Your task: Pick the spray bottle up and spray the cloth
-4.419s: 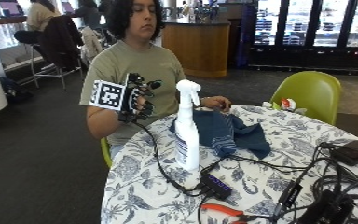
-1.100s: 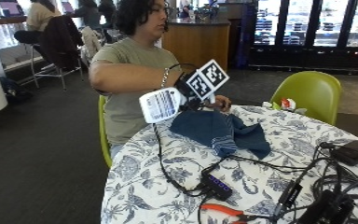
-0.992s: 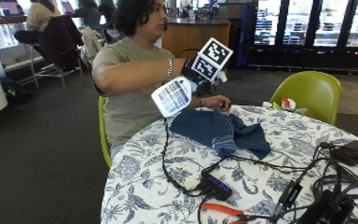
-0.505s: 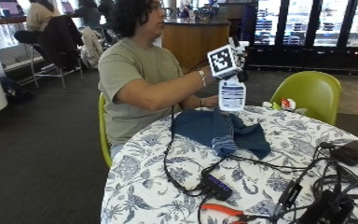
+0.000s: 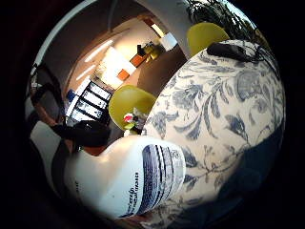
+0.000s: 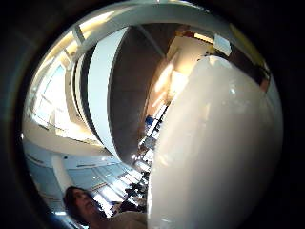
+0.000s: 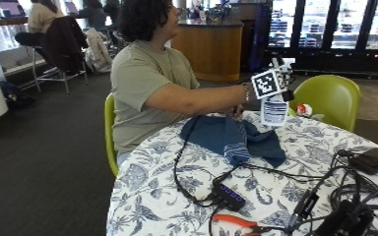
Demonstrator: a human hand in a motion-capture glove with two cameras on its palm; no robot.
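Holding the spray bottle (image 7: 273, 109) aloft, the gloved right hand (image 7: 277, 81) is gripping it near the top, fingers curled round the neck; the exact finger placement on the trigger is hidden behind the glove hardware. The bottle is hanging roughly upright above the far side of the counter (image 7: 176, 206), clear of the surface and just beyond the cloth (image 7: 232, 137). In both palm views the white bottle body is filling much of the field, confirming that it is sitting close against the palm. The blue cloth is lying bunched on the floral counter cover in front of the person, between the torso and the bottle. The bare hand is resting near the cloth's far edge, largely hidden.

Judged step: pickup is complete; aiming is in hand. The next move is calling for turning the nozzle toward the cloth, bringing the bottle nearer over it, and then squeezing the trigger. Nozzle direction cannot be determined here.
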